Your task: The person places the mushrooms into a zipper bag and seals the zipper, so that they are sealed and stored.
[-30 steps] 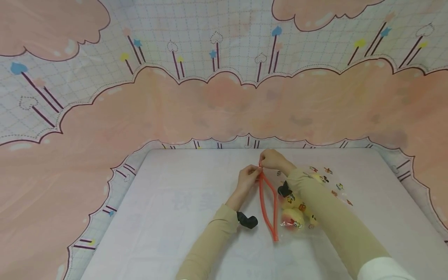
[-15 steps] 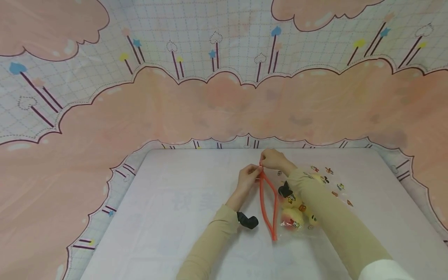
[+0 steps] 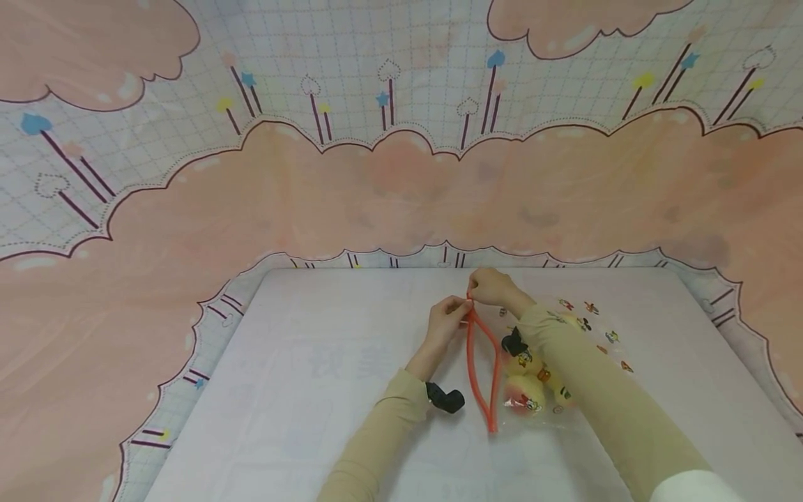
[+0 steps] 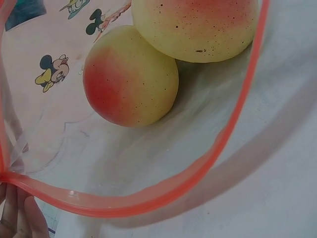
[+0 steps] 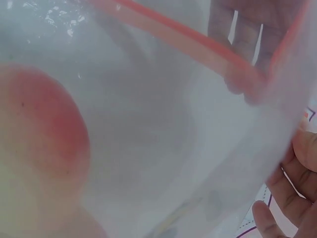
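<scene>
Both hands pinch one corner of the bag's red zip (image 3: pixel 482 362) at centre frame: left hand (image 3: pixel 447 315), right hand (image 3: pixel 492 286). The bag (image 3: pixel 564 348) lies on the table (image 3: pixel 314 362), mouth gaping. A misaligned pinch would likely leave the zip unsealed, and the peaches (image 4: pixel 131 74) could roll out.

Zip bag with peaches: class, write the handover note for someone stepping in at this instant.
Left hand and right hand both pinch the far end of the zip bag's red strip.
The bag lies on the table, mouth open.
Two peaches sit inside.
Done: fruit is in.
Left, probably: press the strip shut along its length.
</scene>
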A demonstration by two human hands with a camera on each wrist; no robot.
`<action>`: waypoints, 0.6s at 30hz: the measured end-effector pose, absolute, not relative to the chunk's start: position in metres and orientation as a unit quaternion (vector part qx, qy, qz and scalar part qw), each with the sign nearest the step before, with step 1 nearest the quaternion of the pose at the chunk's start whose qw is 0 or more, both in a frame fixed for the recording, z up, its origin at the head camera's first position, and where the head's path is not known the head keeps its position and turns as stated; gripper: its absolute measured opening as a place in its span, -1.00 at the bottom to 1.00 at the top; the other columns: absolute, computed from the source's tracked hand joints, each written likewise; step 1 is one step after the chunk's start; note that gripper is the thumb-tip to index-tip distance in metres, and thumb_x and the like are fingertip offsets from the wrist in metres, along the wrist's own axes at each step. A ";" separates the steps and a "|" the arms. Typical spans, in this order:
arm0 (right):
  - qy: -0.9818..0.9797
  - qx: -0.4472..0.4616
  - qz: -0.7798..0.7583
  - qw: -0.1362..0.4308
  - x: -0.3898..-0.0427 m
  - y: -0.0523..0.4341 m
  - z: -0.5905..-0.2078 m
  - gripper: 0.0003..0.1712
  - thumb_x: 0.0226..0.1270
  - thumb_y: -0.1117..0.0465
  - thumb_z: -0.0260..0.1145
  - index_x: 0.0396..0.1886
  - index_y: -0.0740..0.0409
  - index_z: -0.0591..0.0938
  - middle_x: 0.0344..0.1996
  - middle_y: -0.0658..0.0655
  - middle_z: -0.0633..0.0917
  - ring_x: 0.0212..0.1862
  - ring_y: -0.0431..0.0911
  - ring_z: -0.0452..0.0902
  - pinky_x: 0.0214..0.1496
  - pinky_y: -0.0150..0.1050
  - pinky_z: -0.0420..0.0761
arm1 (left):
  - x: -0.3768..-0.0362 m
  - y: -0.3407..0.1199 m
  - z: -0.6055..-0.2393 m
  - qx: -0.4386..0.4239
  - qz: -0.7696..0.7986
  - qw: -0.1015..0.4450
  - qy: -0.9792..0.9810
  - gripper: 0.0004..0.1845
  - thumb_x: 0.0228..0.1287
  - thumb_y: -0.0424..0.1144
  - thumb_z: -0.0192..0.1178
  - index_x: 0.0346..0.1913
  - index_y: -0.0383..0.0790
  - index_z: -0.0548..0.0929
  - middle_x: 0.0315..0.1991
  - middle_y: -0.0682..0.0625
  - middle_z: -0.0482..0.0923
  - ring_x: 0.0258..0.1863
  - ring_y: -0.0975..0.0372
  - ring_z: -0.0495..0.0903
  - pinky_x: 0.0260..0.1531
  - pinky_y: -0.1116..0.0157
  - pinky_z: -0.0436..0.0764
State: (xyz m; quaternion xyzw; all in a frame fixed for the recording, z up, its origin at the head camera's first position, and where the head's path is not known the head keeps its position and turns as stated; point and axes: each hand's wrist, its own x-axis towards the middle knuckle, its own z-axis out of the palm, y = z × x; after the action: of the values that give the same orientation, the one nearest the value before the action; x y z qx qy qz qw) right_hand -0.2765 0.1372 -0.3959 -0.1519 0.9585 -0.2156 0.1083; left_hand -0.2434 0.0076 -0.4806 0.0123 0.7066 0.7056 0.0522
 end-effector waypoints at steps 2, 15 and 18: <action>0.959 -0.153 -0.214 0.108 -0.276 0.137 -0.396 -0.84 0.12 0.32 0.10 -0.44 0.22 0.61 -0.43 0.12 0.59 -0.43 -0.11 0.37 -0.43 -0.31 0.28 | -0.243 0.007 -0.480 0.013 0.704 0.053 0.708 -0.73 0.30 -0.24 0.20 -0.19 -0.47 0.64 -0.43 -0.04 0.68 -0.50 0.42 0.57 -0.44 0.44 0.61; 0.962 -0.150 -0.211 0.092 -0.275 0.137 -0.397 -0.85 0.12 0.30 0.12 -0.44 0.20 0.62 -0.38 0.15 0.65 -0.39 -0.07 0.43 -0.37 -0.26 0.33 | -0.242 0.008 -0.482 0.016 0.701 0.048 0.711 -0.73 0.30 -0.24 0.21 -0.19 -0.47 0.64 -0.42 -0.07 0.67 -0.50 0.41 0.57 -0.44 0.44 0.60; 0.962 -0.151 -0.211 0.086 -0.274 0.138 -0.397 -0.86 0.11 0.30 0.13 -0.44 0.20 0.62 -0.37 0.15 0.65 -0.37 -0.07 0.44 -0.36 -0.25 0.35 | -0.242 0.008 -0.482 0.014 0.703 0.050 0.710 -0.73 0.29 -0.25 0.20 -0.19 -0.47 0.64 -0.44 -0.04 0.65 -0.51 0.41 0.56 -0.45 0.46 0.58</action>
State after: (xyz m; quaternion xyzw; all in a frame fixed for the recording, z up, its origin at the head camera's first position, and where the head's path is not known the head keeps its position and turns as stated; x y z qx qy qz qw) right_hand -0.2743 0.1375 -0.3970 -0.1515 0.9619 -0.2110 0.0860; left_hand -0.2419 0.0080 -0.4821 0.0145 0.7098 0.7025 0.0497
